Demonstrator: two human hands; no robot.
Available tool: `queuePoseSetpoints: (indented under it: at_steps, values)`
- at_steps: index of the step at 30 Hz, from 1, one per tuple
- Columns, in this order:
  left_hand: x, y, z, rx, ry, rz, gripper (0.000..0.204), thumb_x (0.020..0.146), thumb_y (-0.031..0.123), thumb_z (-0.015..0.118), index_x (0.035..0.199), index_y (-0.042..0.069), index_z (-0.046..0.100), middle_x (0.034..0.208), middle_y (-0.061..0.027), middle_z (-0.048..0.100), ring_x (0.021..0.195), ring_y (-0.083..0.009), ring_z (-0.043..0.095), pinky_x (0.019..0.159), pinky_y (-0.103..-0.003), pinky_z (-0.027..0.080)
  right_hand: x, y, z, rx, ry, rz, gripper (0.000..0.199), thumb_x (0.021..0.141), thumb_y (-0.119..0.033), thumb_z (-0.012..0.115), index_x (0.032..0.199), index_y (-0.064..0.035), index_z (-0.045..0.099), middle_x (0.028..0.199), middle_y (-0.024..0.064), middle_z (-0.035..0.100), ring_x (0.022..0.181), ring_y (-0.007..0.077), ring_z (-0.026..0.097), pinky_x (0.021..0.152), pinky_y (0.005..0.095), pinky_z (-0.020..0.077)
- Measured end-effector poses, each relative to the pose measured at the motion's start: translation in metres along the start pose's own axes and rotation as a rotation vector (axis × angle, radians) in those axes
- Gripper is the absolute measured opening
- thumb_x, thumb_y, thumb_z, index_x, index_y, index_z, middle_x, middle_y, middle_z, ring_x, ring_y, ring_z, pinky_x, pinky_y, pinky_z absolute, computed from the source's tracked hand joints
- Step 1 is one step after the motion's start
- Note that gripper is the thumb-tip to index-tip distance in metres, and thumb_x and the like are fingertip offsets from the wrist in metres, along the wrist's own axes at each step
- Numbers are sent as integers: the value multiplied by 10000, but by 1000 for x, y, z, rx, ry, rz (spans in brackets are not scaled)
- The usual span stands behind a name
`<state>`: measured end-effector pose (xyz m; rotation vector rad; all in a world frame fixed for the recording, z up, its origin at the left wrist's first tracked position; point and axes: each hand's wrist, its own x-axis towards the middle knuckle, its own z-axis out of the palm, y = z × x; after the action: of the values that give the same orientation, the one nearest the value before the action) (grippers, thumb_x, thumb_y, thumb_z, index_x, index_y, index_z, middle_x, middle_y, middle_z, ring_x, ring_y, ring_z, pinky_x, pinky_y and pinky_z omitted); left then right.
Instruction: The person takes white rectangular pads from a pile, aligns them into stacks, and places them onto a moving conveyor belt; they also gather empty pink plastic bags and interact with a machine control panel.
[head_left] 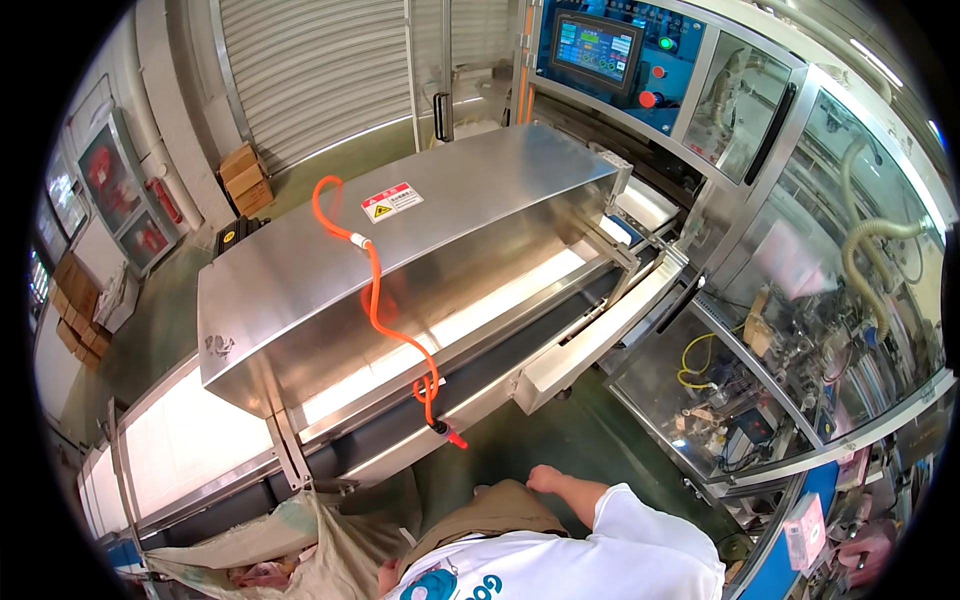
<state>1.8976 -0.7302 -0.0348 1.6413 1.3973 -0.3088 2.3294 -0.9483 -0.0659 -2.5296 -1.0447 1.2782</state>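
Observation:
My right hand (545, 478) hangs beside my brown trousers, over the green floor, with its fingers curled in and no object showing in it. Only a small part of my left hand (388, 574) shows at the lower edge, close to a beige cloth sack (290, 530); its fingers are hidden. In front of me stands a long conveyor under a stainless steel cover (400, 220). An orange coiled air hose (375, 300) lies over the cover and hangs down its front, ending in a red-tipped air nozzle (452, 435). Neither hand touches the hose.
At the back right is a blue control panel (655, 75) with a lit screen and a red knob. A glass-doored machine cabinet (850, 250) fills the right side. A white conveyor belt (180, 440) runs out at left. Cardboard boxes (245, 180) stand by the shutter.

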Motion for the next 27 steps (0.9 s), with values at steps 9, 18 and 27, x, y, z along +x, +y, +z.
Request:
queuePoseSetpoints:
  at_steps: [9, 18, 27]
  values:
    - [-12, -12, 2, -4, 45, -62, 385, 849, 273, 564, 1114, -5, 580, 1014, -169, 612, 957, -250, 579, 818, -370, 463, 6, -3, -7, 3, 15, -25, 310, 706, -296, 569, 871, -63, 688, 923, 166, 648, 904, 326, 611, 811, 406, 485]
    - [-15, -25, 4, 6, 99, -81, 378, 831, 310, 562, 1047, 3, 608, 963, -193, 625, 940, -294, 596, 794, -382, 467, -3, 0, 8, 59, 1, 77, 331, 713, -312, 594, 919, -69, 682, 970, 146, 649, 927, 321, 606, 822, 400, 482]
    - [-7, -20, 12, 2, 165, -33, 382, 814, 346, 560, 980, 11, 637, 912, -217, 637, 923, -337, 613, 770, -395, 472, -5, 0, 9, 79, -2, 107, 326, 705, -314, 613, 920, -80, 683, 964, 142, 649, 928, 311, 608, 815, 401, 482]
